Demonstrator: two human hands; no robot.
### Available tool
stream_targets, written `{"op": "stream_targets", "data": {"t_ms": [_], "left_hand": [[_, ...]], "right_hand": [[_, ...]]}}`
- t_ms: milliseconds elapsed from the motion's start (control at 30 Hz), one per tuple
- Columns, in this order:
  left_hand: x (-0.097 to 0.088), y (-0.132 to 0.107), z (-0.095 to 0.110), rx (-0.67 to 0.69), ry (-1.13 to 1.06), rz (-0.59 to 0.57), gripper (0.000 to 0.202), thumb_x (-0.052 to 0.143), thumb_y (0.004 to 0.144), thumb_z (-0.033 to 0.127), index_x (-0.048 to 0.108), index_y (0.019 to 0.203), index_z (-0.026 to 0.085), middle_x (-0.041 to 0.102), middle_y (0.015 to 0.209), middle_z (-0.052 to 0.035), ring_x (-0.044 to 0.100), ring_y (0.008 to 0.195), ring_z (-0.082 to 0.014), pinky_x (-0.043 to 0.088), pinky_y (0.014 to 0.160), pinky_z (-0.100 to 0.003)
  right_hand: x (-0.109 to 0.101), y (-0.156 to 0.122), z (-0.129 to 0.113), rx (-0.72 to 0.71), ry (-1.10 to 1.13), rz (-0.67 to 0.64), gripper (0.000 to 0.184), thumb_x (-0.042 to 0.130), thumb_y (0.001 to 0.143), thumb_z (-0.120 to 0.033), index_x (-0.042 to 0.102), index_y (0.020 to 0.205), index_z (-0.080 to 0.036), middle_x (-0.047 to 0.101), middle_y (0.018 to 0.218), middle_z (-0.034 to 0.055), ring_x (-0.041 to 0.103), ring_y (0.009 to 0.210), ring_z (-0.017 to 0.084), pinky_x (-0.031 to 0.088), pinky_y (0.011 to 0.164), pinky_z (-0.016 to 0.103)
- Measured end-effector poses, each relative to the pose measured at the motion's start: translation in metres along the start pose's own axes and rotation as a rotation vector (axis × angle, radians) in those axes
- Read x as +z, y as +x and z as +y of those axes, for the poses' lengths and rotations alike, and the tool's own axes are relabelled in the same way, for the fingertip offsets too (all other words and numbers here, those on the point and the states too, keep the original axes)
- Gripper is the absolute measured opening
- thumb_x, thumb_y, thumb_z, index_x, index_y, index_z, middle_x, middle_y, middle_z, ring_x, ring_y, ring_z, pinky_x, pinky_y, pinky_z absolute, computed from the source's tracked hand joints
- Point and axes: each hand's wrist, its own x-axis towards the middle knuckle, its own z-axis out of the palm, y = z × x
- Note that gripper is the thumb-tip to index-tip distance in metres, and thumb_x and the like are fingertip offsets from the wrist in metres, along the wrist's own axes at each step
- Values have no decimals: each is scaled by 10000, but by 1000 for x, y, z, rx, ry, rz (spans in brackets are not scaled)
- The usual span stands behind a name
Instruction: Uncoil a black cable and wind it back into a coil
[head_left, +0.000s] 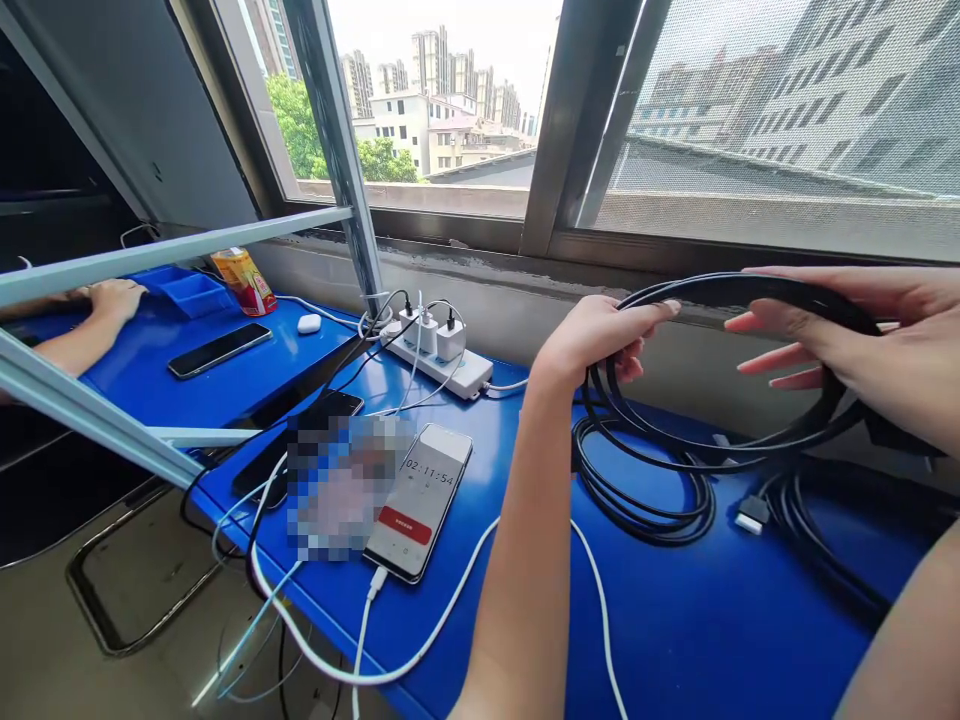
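My left hand (607, 335) is closed on the left side of a coiled black cable (697, 468), with the thumb laid along its top. The loops stretch across to my right hand (862, 335), running through the crook between thumb and forefinger. Its other fingers reach out, spread apart. Below on the blue table lies a second black cable coil (645, 530). To the right of that, a black cable bundle (817, 545) lies near a USB plug (750, 515), partly in the shade of my right arm.
Left of my arm, a phone (424, 500) shows a timer, with a white cable (450, 615) looping past. Behind it sits a power strip (442, 350) with chargers. Another person's hand (116, 300) rests near a blue tray (187, 290), a can (244, 282) and a dark phone (219, 350).
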Motion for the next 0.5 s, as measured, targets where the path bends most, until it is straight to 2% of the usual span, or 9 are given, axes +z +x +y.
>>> {"op": "stream_targets", "data": {"t_ms": [67,133,233,300,333,433,500], "left_hand": [[2,2,0,-8,-10,14,326,503,837,241,410,535,164,439,418,18,462,447,-71,386,536,-227],[3,2,0,24,12,49,244,530,816,225,447,594,168,511,483,-2,503,496,-93,403,557,-224],[4,4,0,112,89,111,140,562,776,161,489,657,176,528,565,10,520,542,-100,403,588,-220],[6,6,-1,133,109,140,109,537,784,141,507,686,180,510,580,18,513,518,-101,400,595,-231],[7,8,-2,118,101,142,102,515,799,148,511,702,181,506,578,19,508,493,-103,399,592,-240],[12,13,-5,31,86,138,113,455,834,178,511,735,174,522,556,15,498,420,-114,382,562,-252],[15,16,-7,-6,114,144,103,447,834,184,517,759,170,532,530,19,496,402,-116,357,543,-237]], "right_hand": [[1,0,-2,38,-74,49,231,679,703,-338,709,905,-228,659,697,11,586,444,132,500,408,228],[1,1,-4,61,-27,60,169,666,717,-315,706,845,-214,657,686,13,579,423,124,503,395,214],[1,1,-7,109,7,113,102,618,756,-256,672,712,-181,631,642,11,550,379,95,451,347,160],[1,2,-9,168,-27,134,99,599,765,-199,669,706,-160,621,645,15,528,361,71,414,329,133],[0,2,-10,182,-45,142,81,607,756,-179,685,769,-159,630,687,19,524,363,62,411,330,130],[0,4,-11,166,-34,166,375,643,713,-127,648,1079,-207,640,913,39,538,406,57,441,353,149],[1,5,-11,161,-12,154,466,638,707,-114,607,1157,-229,625,986,39,555,444,62,453,368,156]]}}
